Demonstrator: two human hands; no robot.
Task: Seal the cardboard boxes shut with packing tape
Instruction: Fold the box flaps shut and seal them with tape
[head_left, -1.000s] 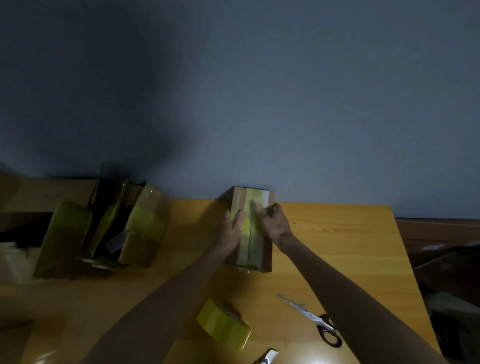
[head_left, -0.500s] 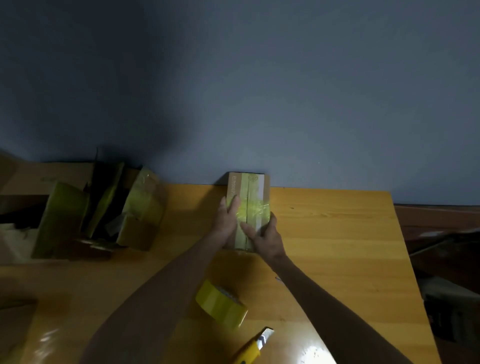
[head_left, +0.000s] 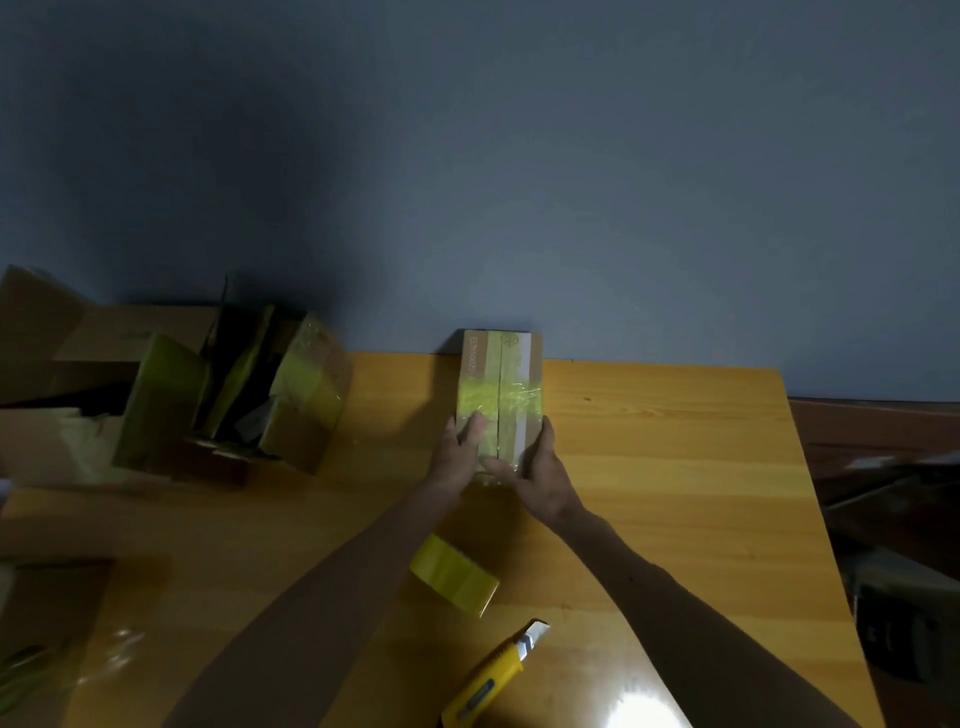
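Note:
A small brown cardboard box (head_left: 511, 353) lies on the wooden table (head_left: 675, 457) against the blue wall, with yellowish clear tape along its seam and a band across its middle. My left hand (head_left: 460, 452) lies flat on the box's near left top, fingers straight. My right hand (head_left: 540, 478) holds the near right corner, thumb pressing the tape on top and fingers along the right side. A roll of yellow packing tape (head_left: 454, 574) lies on the table between my forearms.
A yellow utility knife (head_left: 493, 675) lies near the front edge, blade end pointing away. Several taped cardboard boxes (head_left: 306, 395) are piled at the left in and around a bigger carton (head_left: 93, 338). Dark clutter lies beyond the table's right edge.
Both hands have slid toward me along the box top, from its middle to its near end. The view tilted down, so the knife shows and the scissors have left the frame.

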